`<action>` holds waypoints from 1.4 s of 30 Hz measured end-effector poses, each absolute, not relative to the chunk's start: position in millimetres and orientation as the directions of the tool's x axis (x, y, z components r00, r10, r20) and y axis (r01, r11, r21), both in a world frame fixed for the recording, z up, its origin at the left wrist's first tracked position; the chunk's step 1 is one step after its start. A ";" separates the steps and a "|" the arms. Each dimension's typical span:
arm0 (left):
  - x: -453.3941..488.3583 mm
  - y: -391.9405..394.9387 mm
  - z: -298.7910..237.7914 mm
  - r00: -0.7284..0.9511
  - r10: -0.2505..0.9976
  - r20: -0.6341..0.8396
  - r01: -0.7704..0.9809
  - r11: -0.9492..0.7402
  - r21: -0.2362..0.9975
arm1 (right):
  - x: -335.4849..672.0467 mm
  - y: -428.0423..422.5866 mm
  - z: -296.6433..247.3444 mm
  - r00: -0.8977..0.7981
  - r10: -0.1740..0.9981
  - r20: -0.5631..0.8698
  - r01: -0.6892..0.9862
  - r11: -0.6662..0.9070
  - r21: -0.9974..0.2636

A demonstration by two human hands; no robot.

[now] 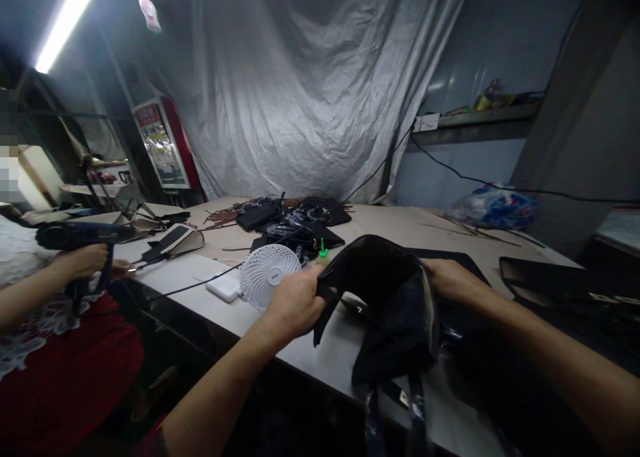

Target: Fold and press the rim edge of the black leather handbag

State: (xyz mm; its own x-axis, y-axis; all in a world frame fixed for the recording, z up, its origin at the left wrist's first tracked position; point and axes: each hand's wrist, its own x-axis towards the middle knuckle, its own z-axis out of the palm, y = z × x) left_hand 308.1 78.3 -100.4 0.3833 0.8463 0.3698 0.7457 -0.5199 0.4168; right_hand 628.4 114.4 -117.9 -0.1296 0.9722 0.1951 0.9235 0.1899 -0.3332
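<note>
I hold a black bag (pixel 390 310) up over the near edge of the table (pixel 320 357), its mouth opened toward me and its straps hanging below the table edge. My left hand (pixel 296 302) is closed on the bag's left rim. My right hand (pixel 450 278) grips the right rim, its fingers partly hidden behind the fabric. A small white desk fan (pixel 267 275) stands just left of my left hand, and a small green-capped bottle (pixel 323 250) sits behind it.
At the left a person in a red and white top holds a dark heat gun (pixel 83 238) over a flat piece (pixel 173 242). Black leather parts and straps (pixel 295 220) are piled mid-table. A white power bank (pixel 224 287), a blue plastic bag (pixel 493 208) and a dark tray (pixel 550 277) also lie here.
</note>
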 end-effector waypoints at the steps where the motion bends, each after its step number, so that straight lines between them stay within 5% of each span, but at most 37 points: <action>1: 308.5 81.7 -104.1 0.402 0.849 0.343 0.727 -0.523 0.445 | 633.1 115.0 -114.8 -0.084 0.974 0.211 0.934 0.151 -0.323; 7: 307.8 98.9 -130.2 0.393 0.839 0.376 0.556 -0.543 0.630 | 614.9 83.1 -80.0 0.107 0.833 0.543 0.836 0.220 -0.503; 12: 306.7 95.9 -128.7 0.418 0.846 0.332 0.445 -0.509 0.737 | 567.3 47.1 -56.3 -0.254 0.671 0.696 0.767 0.578 -0.278; 15: 307.6 97.4 -130.7 0.522 0.821 0.232 0.332 -0.446 0.831 | 553.4 46.0 -55.3 -0.400 0.654 0.642 0.734 0.648 -0.204; 23: 315.8 109.6 -139.3 0.533 0.804 0.264 0.222 -0.434 0.873 | 559.5 63.5 -58.0 -0.334 0.743 0.580 0.834 0.520 -0.186; 27: 319.0 113.2 -135.8 0.503 0.782 0.369 0.149 -0.499 0.854 | 558.0 68.1 -60.1 -0.351 0.756 0.552 0.832 0.522 -0.187; 34: 312.9 113.5 -132.2 0.505 0.794 0.339 0.179 -0.481 0.858 | 550.2 90.2 -60.0 -0.414 0.776 0.476 0.817 0.547 -0.180; 42: 314.7 116.4 -140.8 0.432 0.845 0.316 0.162 -0.417 0.894 | 589.6 109.9 -48.9 -0.204 0.729 0.653 0.921 0.369 -0.125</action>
State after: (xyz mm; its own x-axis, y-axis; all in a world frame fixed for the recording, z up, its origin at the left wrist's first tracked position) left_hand 314.7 116.4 -140.8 0.4324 0.8446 0.3157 0.1616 -0.4171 0.8944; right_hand 589.6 109.9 -48.9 -0.2037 0.7292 0.6533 0.9208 0.3694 -0.1252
